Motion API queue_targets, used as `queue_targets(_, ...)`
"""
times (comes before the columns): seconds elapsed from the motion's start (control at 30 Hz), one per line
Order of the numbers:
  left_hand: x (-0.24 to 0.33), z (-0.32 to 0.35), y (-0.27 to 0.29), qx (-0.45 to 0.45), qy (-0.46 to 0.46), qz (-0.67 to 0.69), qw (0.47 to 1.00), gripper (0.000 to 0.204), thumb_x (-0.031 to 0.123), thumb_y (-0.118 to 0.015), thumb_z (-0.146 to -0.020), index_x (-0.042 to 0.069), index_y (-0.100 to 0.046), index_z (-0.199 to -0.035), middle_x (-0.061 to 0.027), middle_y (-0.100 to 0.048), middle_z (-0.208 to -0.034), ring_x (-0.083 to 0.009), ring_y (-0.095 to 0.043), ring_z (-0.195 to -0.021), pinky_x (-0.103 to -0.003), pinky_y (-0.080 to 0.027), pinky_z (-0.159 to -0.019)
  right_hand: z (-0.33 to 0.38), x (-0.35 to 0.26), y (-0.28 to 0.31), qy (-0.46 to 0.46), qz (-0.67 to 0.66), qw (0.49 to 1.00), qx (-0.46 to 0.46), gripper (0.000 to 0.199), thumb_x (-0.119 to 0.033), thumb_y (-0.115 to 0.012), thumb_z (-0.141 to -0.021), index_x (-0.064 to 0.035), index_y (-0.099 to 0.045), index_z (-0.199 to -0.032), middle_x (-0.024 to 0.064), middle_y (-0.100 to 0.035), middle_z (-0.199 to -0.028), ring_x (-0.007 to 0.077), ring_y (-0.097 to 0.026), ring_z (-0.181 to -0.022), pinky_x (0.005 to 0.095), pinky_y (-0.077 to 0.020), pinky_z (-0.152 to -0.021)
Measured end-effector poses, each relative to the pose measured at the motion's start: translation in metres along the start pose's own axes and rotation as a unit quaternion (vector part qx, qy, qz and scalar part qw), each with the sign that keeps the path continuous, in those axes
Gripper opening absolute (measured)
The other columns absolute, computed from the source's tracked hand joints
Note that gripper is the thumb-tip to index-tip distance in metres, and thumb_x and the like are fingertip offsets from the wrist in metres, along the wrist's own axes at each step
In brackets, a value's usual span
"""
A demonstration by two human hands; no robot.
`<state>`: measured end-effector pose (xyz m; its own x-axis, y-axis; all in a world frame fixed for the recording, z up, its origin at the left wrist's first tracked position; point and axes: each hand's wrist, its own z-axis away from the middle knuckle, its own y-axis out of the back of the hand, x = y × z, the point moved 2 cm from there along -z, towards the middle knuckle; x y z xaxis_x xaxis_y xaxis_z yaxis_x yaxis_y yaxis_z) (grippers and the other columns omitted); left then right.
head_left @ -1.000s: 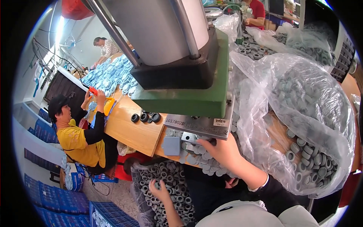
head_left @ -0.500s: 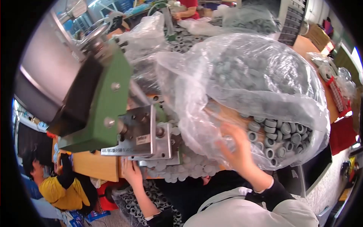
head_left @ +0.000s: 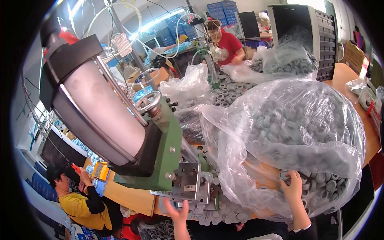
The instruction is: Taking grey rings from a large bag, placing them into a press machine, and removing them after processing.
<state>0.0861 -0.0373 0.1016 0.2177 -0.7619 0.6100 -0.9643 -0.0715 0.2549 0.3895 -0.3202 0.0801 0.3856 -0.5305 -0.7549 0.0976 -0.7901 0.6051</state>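
My right hand [head_left: 294, 187] reaches into the mouth of a clear plastic bag [head_left: 236, 168]. Its thumb and fingers close on a round grey cap [head_left: 284, 175], beside a heap of similar grey caps [head_left: 326, 185]. Below the metal tooling block [head_left: 187, 182] of a green bench press [head_left: 165, 162], my left hand [head_left: 177, 212] is open, fingers apart and holding nothing I can see. Right of that hand, many thin translucent discs [head_left: 224, 214] lie spread along the table edge. The spot directly under the tooling is mostly hidden by the block.
The press's large cylinder [head_left: 106, 116] rises at the left. More grey rings [head_left: 230, 94] lie behind the bag, and a container of grey parts [head_left: 158, 229] sits below the table edge. A co-worker in yellow [head_left: 86, 204] is at left; another in red [head_left: 228, 46] works at the back.
The view has tilted up. My right hand, blurred and empty-looking before, now grips a grey cap by the heap. My left hand's fingers have spread beside the press tooling.
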Motion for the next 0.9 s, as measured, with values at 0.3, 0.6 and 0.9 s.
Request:
queue_targets(0.3, 0.049, -0.056, -0.048, -0.02, 0.121, 0.008, 0.992, 0.036, 0.02, -0.078, -0.067, 0.0, -0.065, -0.094, -0.0142, -0.068, -0.092, -0.0285, -0.065, -0.087, -0.037, -0.049, -0.078, 0.024, -0.125, -0.034, 0.152, -0.256, 0.938, -0.18, 0.054, -0.012, -0.077, -0.068, 0.0014, -0.054, -0.114, 0.0167, -0.062, -0.1, 0.0246, -0.063, -0.083, 0.0319, -0.0501, -0.075)
queue_targets(0.6, 0.029, 0.008, 0.001, 0.126, 0.131, -0.042, 0.982, 0.032, 0.001, -0.072, -0.073, -0.001, -0.058, -0.101, -0.0118, -0.062, -0.103, -0.0222, -0.057, -0.101, -0.034, -0.042, -0.092, 0.053, -0.212, -0.102, 0.294, -0.266, 0.88, -0.262, 0.051, -0.015, -0.074, -0.073, 0.0002, -0.053, -0.117, 0.0209, -0.061, -0.101, 0.0358, -0.062, -0.088, 0.038, -0.0512, -0.073)
queue_targets(0.9, -0.083, 0.134, 0.155, 0.07, 0.399, -0.377, 0.833, 0.068, 0.025, -0.07, -0.08, -0.004, -0.038, -0.133, -0.0234, -0.041, -0.132, -0.0368, -0.039, -0.124, -0.044, -0.033, -0.102, 0.059, -0.251, -0.125, 0.276, -0.23, 0.902, -0.24, 0.023, -0.017, -0.074, -0.07, -0.0071, -0.067, -0.09, 0.0131, -0.064, -0.08, 0.0328, -0.063, -0.069, 0.0405, -0.0515, -0.059)
